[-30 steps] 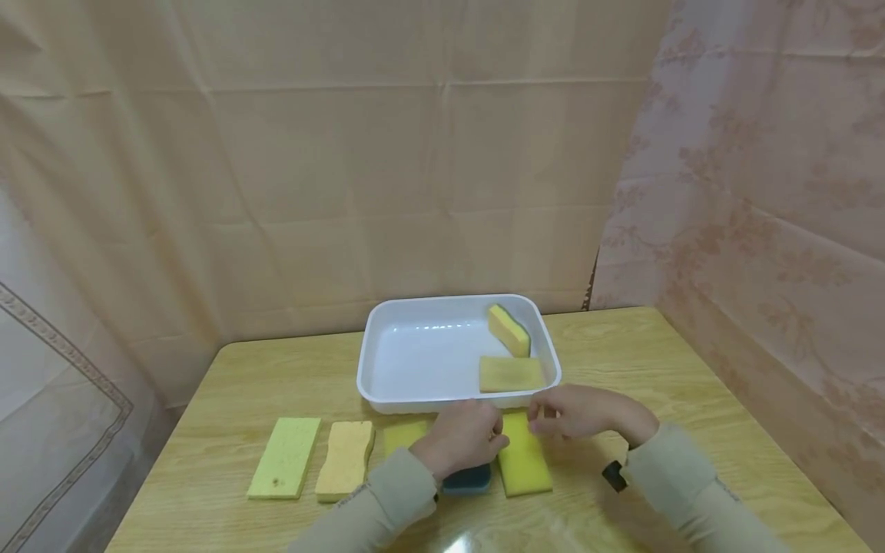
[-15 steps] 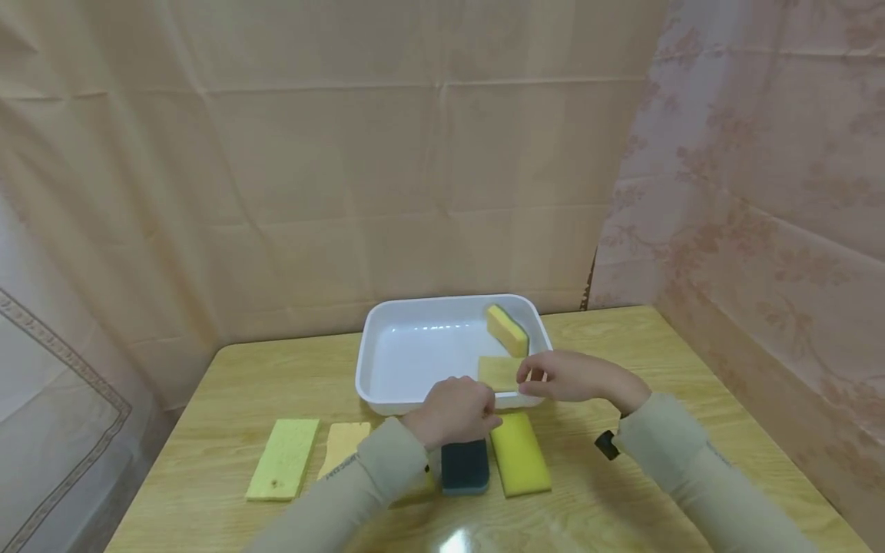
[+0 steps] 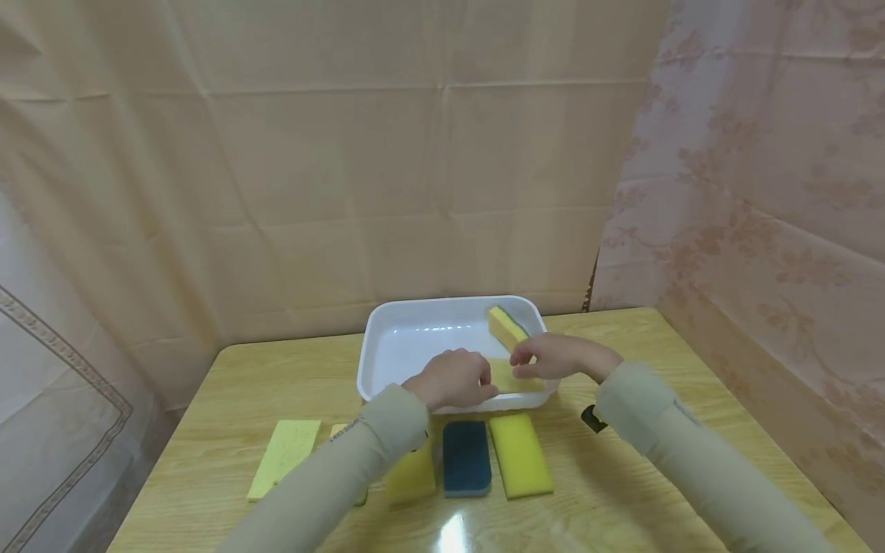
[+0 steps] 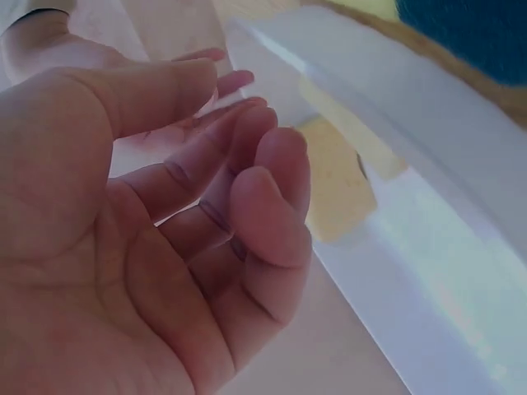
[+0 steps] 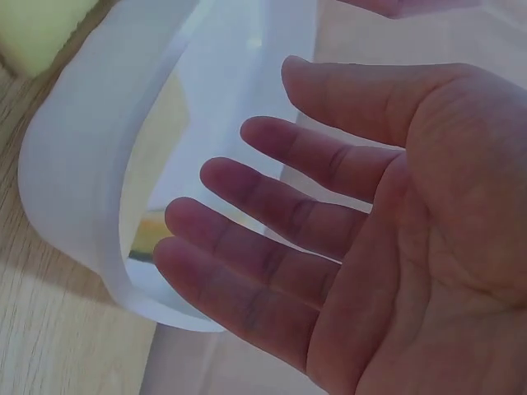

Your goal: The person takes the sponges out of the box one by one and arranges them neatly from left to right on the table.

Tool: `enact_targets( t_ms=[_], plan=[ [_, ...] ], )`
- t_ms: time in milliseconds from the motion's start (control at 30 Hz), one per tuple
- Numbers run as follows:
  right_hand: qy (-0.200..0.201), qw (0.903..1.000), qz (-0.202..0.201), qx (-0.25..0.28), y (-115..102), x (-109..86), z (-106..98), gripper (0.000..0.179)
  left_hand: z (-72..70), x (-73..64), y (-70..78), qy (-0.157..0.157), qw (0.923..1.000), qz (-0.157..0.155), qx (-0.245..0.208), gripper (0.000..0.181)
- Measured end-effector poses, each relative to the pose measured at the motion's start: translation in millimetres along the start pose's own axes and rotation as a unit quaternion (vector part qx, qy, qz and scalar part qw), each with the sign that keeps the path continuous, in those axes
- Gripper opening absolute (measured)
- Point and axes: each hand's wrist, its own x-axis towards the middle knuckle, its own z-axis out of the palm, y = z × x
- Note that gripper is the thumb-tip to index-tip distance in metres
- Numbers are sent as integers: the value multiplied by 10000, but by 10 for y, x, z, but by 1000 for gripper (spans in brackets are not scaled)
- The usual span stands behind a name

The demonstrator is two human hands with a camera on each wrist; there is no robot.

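Note:
Both hands are over a white tray [image 3: 397, 357] in the head view. My left hand [image 3: 456, 378], fingers loosely curled and holding nothing, hovers above the tray's front side. Further right, my right hand [image 3: 561, 356] is over the right part of the tray; the right wrist view shows its relaxed fingers [image 5: 239, 239] with nothing between them. Inside the tray, a flat yellowish sponge [image 3: 508, 376] lies near the front right, partly hidden by the right hand. Behind it rests a yellow sponge with a green side [image 3: 505, 326], set at an angle.
In front of the tray, a row of sponges lies on the wooden table [image 3: 601, 491]: pale yellow-green [image 3: 285, 453], light orange mostly hidden by the left sleeve, yellow [image 3: 413, 475], dark blue [image 3: 466, 458] and bright yellow [image 3: 522, 455]. Beige curtain [image 3: 346, 192] hangs behind.
Both hands have moved forward from above the sponge row to above the tray. The dark blue sponge has come into full view. The sponges appear to stay in place.

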Motion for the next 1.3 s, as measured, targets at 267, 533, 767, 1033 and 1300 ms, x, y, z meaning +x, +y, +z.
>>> enact_targets(
  t_ms=[267,533,767,1033,1300],
  plan=[
    [-397,9990,198,12,43,157,-1,35,-99,155,-177,-202,9980,-554,-222,21],
    [-713,9964,460,23,45,308,-60,36,-212,340,-330,-737,9887,-1114,-687,32],
    [-844,9926,877,16,112,414,-77,39,-210,500,-435,-1423,9710,-1459,-1252,43],
    [-609,9845,1631,216,125,627,-104,42,-161,568,-495,-1622,9444,-1746,-2265,45],
    [-711,9695,2345,45,93,718,-58,44,-82,593,-487,-1736,9421,-1755,-2267,45]
  ],
)
